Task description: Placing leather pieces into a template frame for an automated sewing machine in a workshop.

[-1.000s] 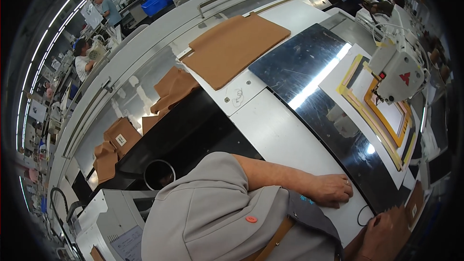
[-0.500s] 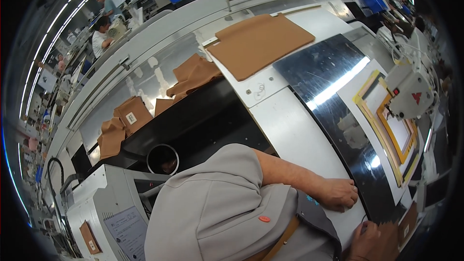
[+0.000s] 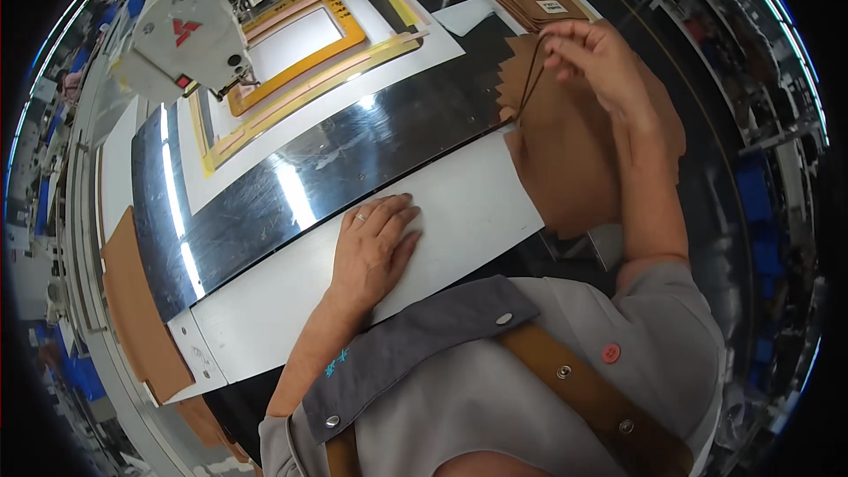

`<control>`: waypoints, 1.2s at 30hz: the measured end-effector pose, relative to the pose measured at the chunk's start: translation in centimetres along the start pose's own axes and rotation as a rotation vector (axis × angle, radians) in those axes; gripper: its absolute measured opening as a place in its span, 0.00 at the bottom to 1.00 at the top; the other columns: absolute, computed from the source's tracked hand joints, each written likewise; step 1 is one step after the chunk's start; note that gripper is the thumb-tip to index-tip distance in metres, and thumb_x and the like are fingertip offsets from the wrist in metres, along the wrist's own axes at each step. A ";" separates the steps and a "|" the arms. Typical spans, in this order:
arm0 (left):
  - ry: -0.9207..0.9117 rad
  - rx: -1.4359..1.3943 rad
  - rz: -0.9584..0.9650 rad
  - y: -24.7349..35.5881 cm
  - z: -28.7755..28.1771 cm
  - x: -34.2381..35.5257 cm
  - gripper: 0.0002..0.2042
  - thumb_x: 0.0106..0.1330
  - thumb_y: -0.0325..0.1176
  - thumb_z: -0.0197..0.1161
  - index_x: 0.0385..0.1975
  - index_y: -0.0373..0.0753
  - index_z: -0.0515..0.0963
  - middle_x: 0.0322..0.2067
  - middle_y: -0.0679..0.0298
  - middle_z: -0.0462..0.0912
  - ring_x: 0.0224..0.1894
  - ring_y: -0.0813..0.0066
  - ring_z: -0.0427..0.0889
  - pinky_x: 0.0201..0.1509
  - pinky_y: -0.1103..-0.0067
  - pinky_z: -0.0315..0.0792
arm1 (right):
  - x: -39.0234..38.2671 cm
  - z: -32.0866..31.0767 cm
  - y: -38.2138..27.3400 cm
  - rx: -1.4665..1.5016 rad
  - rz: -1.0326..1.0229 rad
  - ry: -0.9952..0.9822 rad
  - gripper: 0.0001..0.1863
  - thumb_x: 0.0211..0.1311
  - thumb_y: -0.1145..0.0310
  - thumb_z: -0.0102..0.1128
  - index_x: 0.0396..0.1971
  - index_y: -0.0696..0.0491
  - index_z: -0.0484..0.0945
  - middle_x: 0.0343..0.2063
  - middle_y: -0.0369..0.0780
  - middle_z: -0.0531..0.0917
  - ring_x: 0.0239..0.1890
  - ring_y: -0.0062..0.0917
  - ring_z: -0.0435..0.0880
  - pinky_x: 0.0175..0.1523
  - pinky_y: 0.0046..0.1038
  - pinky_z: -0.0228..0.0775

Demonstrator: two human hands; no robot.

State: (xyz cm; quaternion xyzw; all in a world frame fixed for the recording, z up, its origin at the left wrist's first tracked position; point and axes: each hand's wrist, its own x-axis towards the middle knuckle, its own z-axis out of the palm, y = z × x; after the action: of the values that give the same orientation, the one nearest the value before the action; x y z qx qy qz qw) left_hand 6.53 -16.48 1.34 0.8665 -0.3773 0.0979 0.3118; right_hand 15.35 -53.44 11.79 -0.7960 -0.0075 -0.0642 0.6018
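Observation:
My left hand (image 3: pixel 375 252) lies open on the white board (image 3: pixel 459 212), fingers slightly curled, beside the glossy dark plate (image 3: pixel 344 141). My right hand (image 3: pixel 592 62) is raised at the right, pinching a thin dark looped cord (image 3: pixel 532 75) over a pile of brown cut pieces (image 3: pixel 583 172) with jagged edges. Whether the cord's lower end touches the pieces I cannot tell. Farther forward, a white machine head (image 3: pixel 177 40) stands over a yellow-orange frame (image 3: pixel 291 69) on a white sheet (image 3: pixel 212 185).
A stack of labelled brown pieces (image 3: pixel 521 4) lies at the back right. A large brown piece (image 3: pixel 141 318) rests at the left end of the board. A dark walkway runs along the right, with blue bins (image 3: pixel 760 203) beyond. More workstations show at both rims.
The view has swung right, bringing the machine and brown pile inward. My right hand has risen from low beside the plate with the looped cord; my left hand stays on the board.

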 end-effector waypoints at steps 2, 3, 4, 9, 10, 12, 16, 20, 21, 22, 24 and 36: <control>0.002 0.022 -0.023 0.1 0.1 -0.1 0.16 0.58 0.29 0.72 0.47 0.39 0.82 0.53 0.61 0.82 0.55 0.59 0.80 0.58 0.66 0.71 | 2.7 -2.5 -0.2 0.030 -0.021 0.114 0.11 0.68 0.71 0.63 0.47 0.59 0.82 0.37 0.37 0.87 0.37 0.16 0.87 0.38 0.19 0.78; -0.001 0.014 -0.014 0.1 0.1 -0.1 0.16 0.58 0.29 0.72 0.47 0.39 0.82 0.53 0.61 0.82 0.55 0.59 0.80 0.58 0.66 0.71 | 4.0 -4.0 -0.1 0.086 -0.095 0.138 0.11 0.69 0.69 0.63 0.46 0.58 0.83 0.37 0.36 0.87 0.38 0.16 0.86 0.40 0.19 0.78; -0.003 0.015 -0.026 0.2 0.0 -0.2 0.16 0.58 0.29 0.72 0.47 0.39 0.82 0.53 0.61 0.82 0.55 0.59 0.80 0.57 0.66 0.71 | 4.9 -4.4 -0.8 0.144 -0.173 0.154 0.10 0.70 0.68 0.63 0.46 0.57 0.83 0.37 0.36 0.87 0.39 0.15 0.86 0.41 0.19 0.77; -0.002 0.004 -0.038 0.2 -0.3 -0.1 0.17 0.57 0.28 0.72 0.47 0.39 0.82 0.53 0.61 0.82 0.55 0.60 0.80 0.57 0.67 0.70 | 9.1 -4.9 -6.1 0.169 -0.295 0.347 0.08 0.72 0.71 0.60 0.43 0.61 0.80 0.30 0.37 0.84 0.28 0.20 0.85 0.38 0.24 0.85; -0.004 0.003 -0.045 0.1 -0.3 -0.2 0.17 0.57 0.28 0.72 0.47 0.39 0.82 0.53 0.61 0.82 0.55 0.60 0.80 0.57 0.67 0.70 | 10.3 -4.8 -6.3 0.165 -0.317 0.376 0.08 0.72 0.71 0.61 0.43 0.61 0.80 0.29 0.37 0.83 0.29 0.20 0.84 0.36 0.23 0.83; -0.008 -0.003 -0.046 0.0 -0.3 -0.2 0.17 0.57 0.28 0.72 0.47 0.39 0.81 0.53 0.61 0.82 0.55 0.60 0.80 0.57 0.67 0.70 | 12.8 -5.5 -5.8 0.155 -0.337 0.412 0.08 0.72 0.71 0.61 0.42 0.61 0.81 0.29 0.37 0.83 0.29 0.19 0.84 0.34 0.22 0.81; -0.025 -0.027 -0.050 -0.2 -0.3 0.2 0.17 0.57 0.27 0.72 0.47 0.39 0.82 0.53 0.61 0.82 0.55 0.60 0.80 0.57 0.66 0.69 | 15.3 -8.1 -2.1 0.039 -0.207 0.449 0.10 0.74 0.67 0.60 0.43 0.59 0.81 0.27 0.34 0.81 0.26 0.17 0.80 0.30 0.22 0.73; -0.042 -0.039 -0.102 -0.2 -0.6 -0.1 0.16 0.57 0.27 0.71 0.47 0.40 0.82 0.54 0.61 0.82 0.56 0.59 0.79 0.58 0.65 0.69 | 9.2 -2.4 -1.7 0.252 -0.226 0.353 0.09 0.77 0.62 0.54 0.41 0.52 0.77 0.24 0.30 0.77 0.21 0.15 0.73 0.27 0.18 0.63; -0.048 -0.054 -0.095 -0.1 -0.5 0.0 0.16 0.57 0.27 0.71 0.47 0.40 0.82 0.54 0.61 0.82 0.56 0.59 0.79 0.58 0.65 0.69 | 7.3 -1.9 -1.9 0.418 -0.208 0.293 0.09 0.78 0.61 0.53 0.39 0.51 0.74 0.23 0.29 0.75 0.20 0.14 0.70 0.26 0.17 0.60; -0.052 -0.050 -0.099 -0.2 -0.5 -0.1 0.16 0.58 0.28 0.71 0.47 0.40 0.82 0.54 0.61 0.82 0.56 0.59 0.79 0.58 0.65 0.69 | 6.0 -2.5 -1.5 0.412 -0.200 0.298 0.09 0.78 0.61 0.53 0.39 0.51 0.74 0.23 0.29 0.75 0.20 0.14 0.70 0.26 0.17 0.60; -0.071 -0.064 -0.097 -0.1 -0.5 0.3 0.15 0.59 0.28 0.71 0.47 0.39 0.82 0.54 0.61 0.81 0.57 0.58 0.78 0.60 0.63 0.68 | 2.6 -5.8 -1.1 0.362 -0.218 0.303 0.10 0.79 0.60 0.51 0.36 0.48 0.70 0.20 0.27 0.69 0.18 0.13 0.65 0.24 0.17 0.56; -0.056 0.019 -0.092 0.0 -0.5 -0.2 0.16 0.58 0.28 0.72 0.48 0.40 0.82 0.54 0.62 0.81 0.57 0.60 0.79 0.61 0.65 0.68 | 4.1 -19.6 1.0 -0.089 -0.277 0.859 0.10 0.77 0.62 0.53 0.33 0.49 0.73 0.19 0.29 0.66 0.18 0.14 0.60 0.24 0.19 0.53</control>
State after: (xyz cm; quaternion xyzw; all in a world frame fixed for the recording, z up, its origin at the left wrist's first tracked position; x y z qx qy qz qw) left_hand 6.42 -16.05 1.61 0.8883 -0.3446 0.0626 0.2971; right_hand 17.68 -72.78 16.57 -0.7136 0.1391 -0.4691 0.5014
